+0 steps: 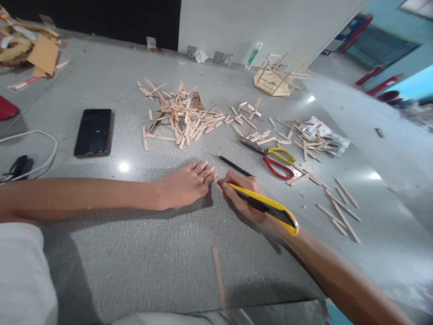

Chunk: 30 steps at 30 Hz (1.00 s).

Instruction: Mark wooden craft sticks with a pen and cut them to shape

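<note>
Left hand: the left hand (pixel 186 184) lies palm down, its fingers stretched out and slightly parted, the fingertips at a small wooden piece (pixel 218 185).
Right hand: the right hand (pixel 244 205) is closed around a yellow and black cutter (pixel 265 205), pinching it close to the blade end.
Cutter: it slants across the right hand, front end at the small wooden piece, back end over the wrist.
Small wooden piece: between the two hands, near the table surface (pixel 145 257) – partly hidden by fingers, so its full length cannot be told.
Pen: a black pen (pixel 235 164) lies just beyond the right hand.
Scissors: the scissors (pixel 262 151), with one yellow and one red handle, lie beyond the pen, to its right.
Sticks: a loose heap of sticks (pixel 189 115) lies beyond the left hand; more are scattered to the right, some by a white packet (pixel 340 146). A single stick (pixel 219 277) lies near the front edge.
Wooden frame: a small wooden frame (pixel 275 85) stands at the back, beside a green and white tube (pixel 253 55).
Phone: a dark phone (pixel 93 133) lies beyond the left forearm – near a white cable (pixel 50 135).
</note>
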Each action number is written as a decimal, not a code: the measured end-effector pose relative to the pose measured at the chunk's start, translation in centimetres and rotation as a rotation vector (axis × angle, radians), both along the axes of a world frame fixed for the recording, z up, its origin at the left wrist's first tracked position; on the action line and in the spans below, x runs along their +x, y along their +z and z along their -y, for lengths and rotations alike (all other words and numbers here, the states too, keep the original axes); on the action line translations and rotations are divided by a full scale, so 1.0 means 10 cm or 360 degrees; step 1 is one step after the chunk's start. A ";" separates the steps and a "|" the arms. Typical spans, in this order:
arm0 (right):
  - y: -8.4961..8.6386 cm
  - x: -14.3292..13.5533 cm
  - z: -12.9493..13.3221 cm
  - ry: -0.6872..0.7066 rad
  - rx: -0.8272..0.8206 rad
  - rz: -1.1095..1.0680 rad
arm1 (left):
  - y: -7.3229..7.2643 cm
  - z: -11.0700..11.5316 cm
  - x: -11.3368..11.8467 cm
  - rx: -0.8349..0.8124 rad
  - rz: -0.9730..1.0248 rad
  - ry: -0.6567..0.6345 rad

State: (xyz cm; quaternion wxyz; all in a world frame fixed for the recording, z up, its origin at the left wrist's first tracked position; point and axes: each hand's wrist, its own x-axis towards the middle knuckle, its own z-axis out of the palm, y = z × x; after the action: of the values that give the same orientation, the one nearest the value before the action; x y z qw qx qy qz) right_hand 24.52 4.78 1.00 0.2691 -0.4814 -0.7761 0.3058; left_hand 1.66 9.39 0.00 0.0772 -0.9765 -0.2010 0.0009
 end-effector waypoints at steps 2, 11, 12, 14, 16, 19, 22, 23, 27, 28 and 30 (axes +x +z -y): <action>-0.05 0.01 0.01 -0.0025 -0.0028 -0.0092 | -0.01 0.00 -0.01 -0.0026 0.0010 0.0001; -0.11 0.03 0.09 -0.0052 0.0253 -0.0096 | 0.01 -0.10 -0.05 -0.0318 0.0299 0.0049; -0.11 0.04 0.09 -0.0055 0.0283 -0.0071 | 0.01 -0.13 -0.05 -0.0352 0.0327 0.0047; -0.11 0.05 0.10 -0.0121 0.0325 -0.0030 | 0.02 -0.18 -0.05 -0.0422 0.0382 0.0059; -0.11 0.07 0.09 -0.0206 0.0344 -0.0003 | 0.03 -0.23 -0.05 -0.0498 0.0459 0.0101; -0.12 0.09 0.07 -0.0295 0.0321 -0.0030 | 0.08 -0.26 -0.05 -0.0718 0.0564 0.0175; -0.14 0.11 0.08 -0.0384 0.0318 -0.0112 | 0.24 -0.22 -0.05 -0.1007 0.0637 0.0302; -0.15 0.12 0.08 -0.0425 0.0321 -0.0145 | 0.32 -0.20 -0.06 -0.1087 0.0666 0.0355; -0.20 0.13 0.09 -0.0567 0.0313 -0.0286 | 0.74 0.00 -0.07 -0.1663 0.0968 0.0518; -0.21 0.13 0.09 -0.0561 0.0307 -0.0302 | 0.84 0.06 -0.08 -0.1800 0.1062 0.0501; -0.21 0.15 0.08 -0.0522 0.0295 -0.0316 | 1.02 0.18 -0.11 -0.1990 0.1143 0.0472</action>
State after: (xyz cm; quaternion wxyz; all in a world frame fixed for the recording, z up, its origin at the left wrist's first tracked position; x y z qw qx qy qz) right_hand 26.01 4.02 -1.08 0.4334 -0.5419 -0.6819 0.2312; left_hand 0.57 7.62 10.21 -0.5655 -0.7409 -0.3060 -0.1942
